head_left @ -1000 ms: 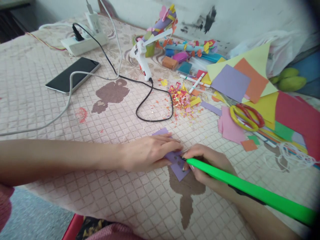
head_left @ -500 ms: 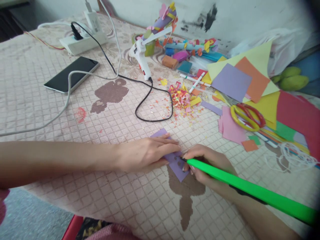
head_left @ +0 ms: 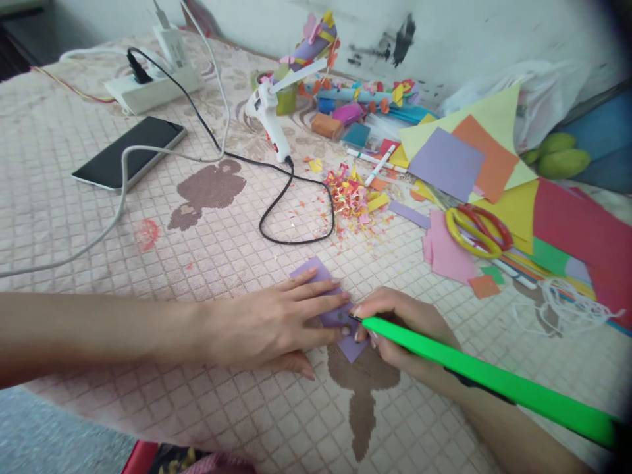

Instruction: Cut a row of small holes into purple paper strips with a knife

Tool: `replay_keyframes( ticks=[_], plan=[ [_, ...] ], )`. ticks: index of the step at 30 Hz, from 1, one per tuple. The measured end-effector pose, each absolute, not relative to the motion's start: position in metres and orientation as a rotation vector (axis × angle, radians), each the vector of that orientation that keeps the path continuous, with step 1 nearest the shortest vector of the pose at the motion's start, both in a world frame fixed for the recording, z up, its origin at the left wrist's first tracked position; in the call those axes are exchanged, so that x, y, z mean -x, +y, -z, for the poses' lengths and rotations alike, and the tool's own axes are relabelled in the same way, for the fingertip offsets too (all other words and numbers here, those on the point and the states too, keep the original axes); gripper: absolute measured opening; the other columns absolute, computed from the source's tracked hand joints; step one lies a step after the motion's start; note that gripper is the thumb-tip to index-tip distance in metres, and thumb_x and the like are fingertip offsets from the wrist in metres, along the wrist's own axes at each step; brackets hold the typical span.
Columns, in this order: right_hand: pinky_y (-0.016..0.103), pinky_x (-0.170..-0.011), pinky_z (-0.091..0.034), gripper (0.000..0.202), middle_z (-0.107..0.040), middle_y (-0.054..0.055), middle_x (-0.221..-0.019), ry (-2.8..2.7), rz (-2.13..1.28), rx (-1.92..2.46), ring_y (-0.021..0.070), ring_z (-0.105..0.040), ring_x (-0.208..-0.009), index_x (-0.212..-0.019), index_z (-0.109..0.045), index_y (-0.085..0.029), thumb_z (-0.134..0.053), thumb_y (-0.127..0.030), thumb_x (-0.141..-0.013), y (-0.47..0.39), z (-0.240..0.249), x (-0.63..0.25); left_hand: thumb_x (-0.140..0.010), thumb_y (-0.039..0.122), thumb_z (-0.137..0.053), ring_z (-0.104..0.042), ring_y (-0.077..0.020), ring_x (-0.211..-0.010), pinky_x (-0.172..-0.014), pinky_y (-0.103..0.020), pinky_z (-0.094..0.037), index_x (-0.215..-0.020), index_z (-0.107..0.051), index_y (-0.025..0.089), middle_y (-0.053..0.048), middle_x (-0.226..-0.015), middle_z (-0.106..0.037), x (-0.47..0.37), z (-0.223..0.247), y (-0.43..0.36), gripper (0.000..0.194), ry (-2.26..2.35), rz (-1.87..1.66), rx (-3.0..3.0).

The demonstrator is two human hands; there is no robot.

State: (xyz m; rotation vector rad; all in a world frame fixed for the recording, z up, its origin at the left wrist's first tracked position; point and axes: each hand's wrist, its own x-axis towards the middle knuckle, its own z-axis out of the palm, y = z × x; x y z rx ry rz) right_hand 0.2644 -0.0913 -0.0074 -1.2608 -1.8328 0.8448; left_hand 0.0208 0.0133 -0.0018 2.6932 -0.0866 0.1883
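You are working at a table [head_left: 74, 217] covered in a pink quilted cloth, with coloured paper sheets [head_left: 494, 164] lying far right. Your left hand [head_left: 266, 322] is lying flat with fingers spread, pressing down a small purple paper piece [head_left: 316, 276] near the front edge. Your right hand [head_left: 405, 326] is pinching a long green pen [head_left: 494, 382], its tip touching the purple paper just beside your left fingertips. A phone [head_left: 128, 151] is lying far left, a glue gun [head_left: 271, 118] is standing beyond it, and yellow scissors [head_left: 474, 230] are resting to the right.
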Motion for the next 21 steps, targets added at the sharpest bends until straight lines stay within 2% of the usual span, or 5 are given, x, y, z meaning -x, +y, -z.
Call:
replay_keyframes(
  ticks=[5,15,18,21],
  plan=[
    [0.023,-0.058,-0.055,0.032,-0.070,-0.002,-0.082,-1.814,-0.895,1.251,0.0125,-0.071,-0.069,-0.102,-0.062,-0.026,-0.056,-0.001,-0.084,-0.093,0.014,-0.268,-0.101,0.047,-0.051,-0.031,-0.0360,-0.150,-0.123,-0.059,-0.023,-0.147,-0.049,0.015,-0.021,-0.158,-0.038,-0.021,0.000,0.014,0.056,-0.081,-0.139,-2.711],
    [0.022,-0.055,-0.052,0.029,-0.071,-0.004,-0.076,-1.824,-0.842,1.307,0.0107,-0.067,-0.062,-0.099,-0.063,-0.026,-0.056,-0.002,-0.084,-0.093,0.007,-0.265,-0.101,0.047,-0.051,-0.031,-0.0352,-0.150,-0.123,-0.057,-0.026,-0.147,-0.049,0.016,-0.020,-0.158,-0.038,-0.022,0.000,0.012,0.056,-0.070,-0.115,-2.749],
    [0.023,-0.058,-0.053,0.029,-0.071,-0.004,-0.077,-1.823,-0.841,1.329,0.0111,-0.068,-0.064,-0.099,-0.063,-0.026,-0.056,-0.003,-0.084,-0.094,0.008,-0.265,-0.101,0.049,-0.049,-0.035,-0.0370,-0.148,-0.121,-0.059,-0.027,-0.144,-0.052,0.015,-0.021,-0.156,-0.041,-0.022,0.001,0.008,0.055,-0.062,-0.153,-2.796],
    [0.025,-0.064,-0.055,0.027,-0.071,-0.003,-0.081,-1.847,-0.810,1.328,0.0123,-0.070,-0.069,-0.099,-0.063,-0.027,-0.059,-0.004,-0.084,-0.094,0.009,-0.265,-0.099,0.049,-0.055,-0.041,-0.0371,-0.143,-0.120,-0.059,-0.030,-0.144,-0.052,0.017,-0.020,-0.153,-0.045,-0.022,0.004,0.003,0.056,-0.020,-0.203,-2.840]
  ],
)
